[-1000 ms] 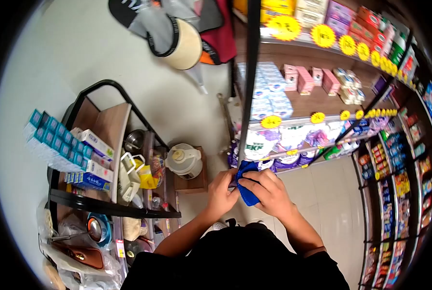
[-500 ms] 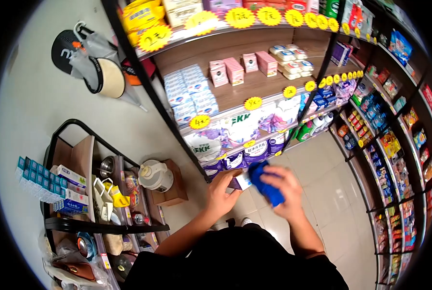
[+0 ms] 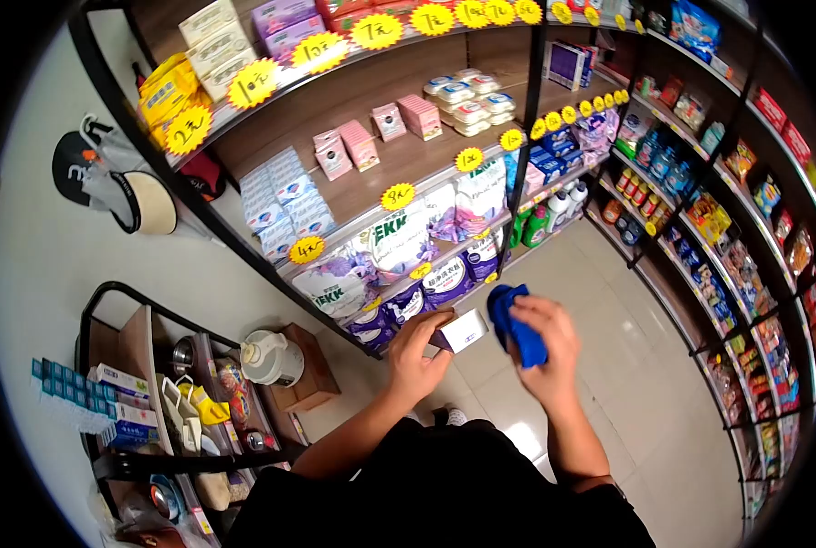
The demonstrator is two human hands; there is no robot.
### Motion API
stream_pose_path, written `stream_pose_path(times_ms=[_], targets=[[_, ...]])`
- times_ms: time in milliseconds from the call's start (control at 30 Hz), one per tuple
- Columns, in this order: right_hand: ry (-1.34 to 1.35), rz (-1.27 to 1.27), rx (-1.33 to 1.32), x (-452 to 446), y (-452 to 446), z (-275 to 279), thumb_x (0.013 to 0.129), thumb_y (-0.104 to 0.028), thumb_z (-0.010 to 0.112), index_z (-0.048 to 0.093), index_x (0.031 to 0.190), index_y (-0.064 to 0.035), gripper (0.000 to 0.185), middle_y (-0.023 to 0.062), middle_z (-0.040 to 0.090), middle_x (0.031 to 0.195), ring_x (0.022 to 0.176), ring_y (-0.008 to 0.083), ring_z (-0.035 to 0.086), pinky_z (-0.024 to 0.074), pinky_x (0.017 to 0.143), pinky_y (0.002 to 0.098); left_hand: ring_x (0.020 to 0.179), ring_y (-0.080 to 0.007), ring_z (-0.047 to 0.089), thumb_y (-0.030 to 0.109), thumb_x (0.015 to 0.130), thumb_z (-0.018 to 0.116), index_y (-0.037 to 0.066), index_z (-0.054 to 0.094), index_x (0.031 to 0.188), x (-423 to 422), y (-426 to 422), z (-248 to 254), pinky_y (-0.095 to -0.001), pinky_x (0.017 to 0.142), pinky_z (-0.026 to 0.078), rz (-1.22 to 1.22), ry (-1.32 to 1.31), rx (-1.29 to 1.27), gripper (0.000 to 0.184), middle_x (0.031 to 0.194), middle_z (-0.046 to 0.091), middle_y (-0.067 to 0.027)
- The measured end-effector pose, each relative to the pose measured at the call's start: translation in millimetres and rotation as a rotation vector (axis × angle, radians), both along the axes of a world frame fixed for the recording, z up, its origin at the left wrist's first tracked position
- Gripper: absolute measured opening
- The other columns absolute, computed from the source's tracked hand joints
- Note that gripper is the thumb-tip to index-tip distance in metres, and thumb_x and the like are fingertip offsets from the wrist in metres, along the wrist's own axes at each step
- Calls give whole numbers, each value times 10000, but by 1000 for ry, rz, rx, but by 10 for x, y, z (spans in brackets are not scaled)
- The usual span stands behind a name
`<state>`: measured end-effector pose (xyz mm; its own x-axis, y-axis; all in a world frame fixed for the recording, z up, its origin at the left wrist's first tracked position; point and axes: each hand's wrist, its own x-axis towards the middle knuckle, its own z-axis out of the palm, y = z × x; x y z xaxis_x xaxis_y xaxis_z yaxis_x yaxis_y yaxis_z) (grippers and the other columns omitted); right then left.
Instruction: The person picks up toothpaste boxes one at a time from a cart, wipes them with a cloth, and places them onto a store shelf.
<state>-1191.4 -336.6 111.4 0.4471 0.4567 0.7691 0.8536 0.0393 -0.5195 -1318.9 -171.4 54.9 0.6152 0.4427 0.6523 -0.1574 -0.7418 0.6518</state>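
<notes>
My left hand (image 3: pixel 416 362) is closed around a small box (image 3: pixel 465 331), which has a white face turned toward my right side and a dark side under my fingers. Bunched in my right hand (image 3: pixel 549 342) is a blue cloth (image 3: pixel 516 321), held just to the right of the box and apart from it. Both hands are over the tiled floor, in front of the shelf. Small pink boxes (image 3: pixel 359 146) and stacked white-and-blue boxes (image 3: pixel 285 196) stand on the shelf ahead.
A wooden shelf unit (image 3: pixel 385 178) with yellow price tags rises ahead, bags of detergent (image 3: pixel 399 239) on its lower levels. At left are a black-framed rack (image 3: pixel 134 342) and a white jug-like container (image 3: pixel 271 358) on a wooden box. Packed snack shelves (image 3: pixel 746 301) curve along the right.
The blue cloth has come away from the box, so more of the white face shows. My view has shifted, and the shelves appear further left and lower.
</notes>
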Motion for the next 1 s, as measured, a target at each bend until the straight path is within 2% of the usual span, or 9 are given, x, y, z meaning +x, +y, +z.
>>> stream_pose_path(times_ms=[133, 267, 367, 500, 567, 600, 700, 767, 1000], targets=[[-150, 140, -129, -196, -30, 62, 635, -19, 777, 712, 1101, -59, 472, 136, 660, 1184, 873, 309, 643, 529, 747, 396, 974, -323, 708, -68, 680, 741, 5, 654, 1163, 113, -123, 56, -376, 835, 567, -46, 12, -20, 496, 1114, 714, -148], [-99, -55, -127, 16, -17, -151, 640, 20, 754, 683, 1141, -57, 511, 131, 655, 1191, 937, 329, 637, 527, 798, 418, 953, -316, 711, -23, 719, 778, -2, 655, 1155, 198, -41, -15, -342, 848, 560, -98, 47, -55, 453, 1099, 707, -158], [16, -231, -262, 234, 4, -278, 699, 83, 728, 668, 1119, -24, 437, 162, 648, 1203, 1042, 354, 640, 524, 885, 415, 987, -196, 696, 116, 865, 798, -6, 602, 1215, 246, 101, -305, -322, 869, 551, -370, 97, -641, 419, 1074, 700, -117], [229, -205, -40, 145, 113, -294, 789, 80, 720, 665, 1120, -22, 351, 172, 648, 1213, 1108, 346, 637, 511, 950, 398, 1085, -146, 603, 170, 960, 705, 29, 404, 1409, 366, 292, -339, -318, 921, 514, -654, 48, -943, 559, 1219, 592, -79], [443, -126, 264, 49, 234, -265, 850, 62, 706, 671, 1107, -20, 272, 182, 648, 1223, 1148, 350, 631, 497, 987, 408, 1057, -195, 642, 150, 990, 637, 55, 332, 1457, 416, 363, -409, -350, 921, 536, -666, 116, -974, 566, 1208, 607, -108], [385, -138, 282, 6, 315, -170, 839, 75, 706, 684, 1092, -36, 277, 183, 646, 1247, 1150, 360, 631, 497, 994, 427, 1029, -244, 680, 129, 1020, 568, 81, 260, 1505, 442, 399, -424, -383, 922, 559, -672, 181, -998, 576, 1197, 621, -137], [176, -112, 134, -47, 562, -34, 796, 87, 702, 697, 1112, -64, 350, 178, 640, 1276, 1202, 368, 608, 481, 1017, 438, 1250, -254, 555, 312, 1050, 559, 139, 212, 1530, 480, 498, -374, -464, 1004, 511, -778, 157, -1271, 616, 1352, 529, -103], [20, -114, -91, 50, 734, -107, 641, 83, 688, 700, 1177, -98, 565, 148, 632, 1305, 1291, 397, 545, 452, 1061, 474, 1328, -211, 495, 483, 1090, 363, 111, 302, 1534, 511, 558, -284, -422, 1138, 384, -944, 143, -1386, 583, 1460, 484, -79], [14, -86, -311, -315, 906, -316, 603, 39, 724, 688, 1195, -85, 606, 133, 610, 1289, 1182, 370, 575, 482, 1007, 473, 1143, -159, 596, 514, 1083, 374, 124, 472, 1409, 603, 845, -437, -343, 980, 509, -774, 204, -1637, 518, 1257, 599, -46]])
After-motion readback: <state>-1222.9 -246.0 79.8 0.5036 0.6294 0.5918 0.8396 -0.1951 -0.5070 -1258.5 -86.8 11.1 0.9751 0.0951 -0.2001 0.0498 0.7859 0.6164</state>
